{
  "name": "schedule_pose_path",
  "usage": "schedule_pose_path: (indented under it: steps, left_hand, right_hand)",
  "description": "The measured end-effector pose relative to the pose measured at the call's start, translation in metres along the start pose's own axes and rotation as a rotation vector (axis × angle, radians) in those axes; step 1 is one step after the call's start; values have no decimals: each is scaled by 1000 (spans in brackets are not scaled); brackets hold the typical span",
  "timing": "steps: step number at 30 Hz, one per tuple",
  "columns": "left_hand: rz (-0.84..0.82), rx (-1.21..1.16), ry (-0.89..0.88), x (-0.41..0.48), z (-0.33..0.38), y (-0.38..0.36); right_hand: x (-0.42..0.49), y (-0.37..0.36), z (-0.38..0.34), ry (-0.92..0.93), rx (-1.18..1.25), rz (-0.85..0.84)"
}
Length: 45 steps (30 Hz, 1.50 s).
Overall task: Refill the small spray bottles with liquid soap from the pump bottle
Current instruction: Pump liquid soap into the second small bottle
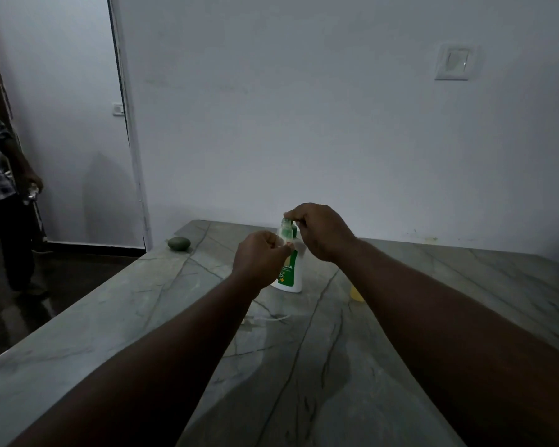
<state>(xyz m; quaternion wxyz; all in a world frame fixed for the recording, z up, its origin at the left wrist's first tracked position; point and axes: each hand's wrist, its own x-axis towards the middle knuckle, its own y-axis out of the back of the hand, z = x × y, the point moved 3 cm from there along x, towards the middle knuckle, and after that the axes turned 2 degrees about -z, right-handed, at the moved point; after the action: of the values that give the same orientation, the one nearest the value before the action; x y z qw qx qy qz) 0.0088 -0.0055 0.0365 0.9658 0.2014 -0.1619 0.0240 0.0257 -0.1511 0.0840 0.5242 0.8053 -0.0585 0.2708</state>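
Note:
A white pump bottle (pixel 291 272) with a green label and a green pump head stands upright on the marble table (pixel 304 366). My right hand (pixel 323 232) rests curled over the pump head from the right, fingers on its top. My left hand (pixel 260 254) is held just left of the bottle, under the nozzle, pinching something small that my fingers hide. A small yellowish bottle (pixel 356 293) peeks out from behind my right forearm. A thin white tube piece (pixel 265 318) lies on the table by my left wrist.
A dark green rounded object (pixel 178 243) sits at the table's far left corner. A person in a checked shirt (pixel 0 188) stands at the left edge by the doorway. A white wall is close behind the table.

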Motion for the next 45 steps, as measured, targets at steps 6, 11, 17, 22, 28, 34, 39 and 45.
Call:
schedule_pose_path:
  steps: [6, 11, 17, 22, 28, 34, 39, 45]
  left_hand:
    - [6, -13, -12, 0, 2, 2]
    - [11, -18, -22, 2, 5, 2]
    - [9, -17, 0, 0, -3, -4]
    - [15, -35, -3, 0, -2, -4]
    - [18, -42, -20, 3, 3, -2]
    - [7, -30, -7, 0, -6, -6]
    - [22, -28, -13, 2, -3, -3]
    - [20, -19, -27, 4, 0, -2]
  right_hand:
    - [2, 5, 0, -6, 11, -18]
    - [8, 11, 0, -9, 23, 10]
    - [2, 1, 3, -52, 72, 7]
    - [7, 7, 3, -53, 86, -5]
    - [12, 12, 2, -48, 62, -2]
    - [3, -2, 4, -67, 88, 20]
    - [9, 7, 3, -53, 83, 8]
    - [10, 9, 3, -50, 75, 14]
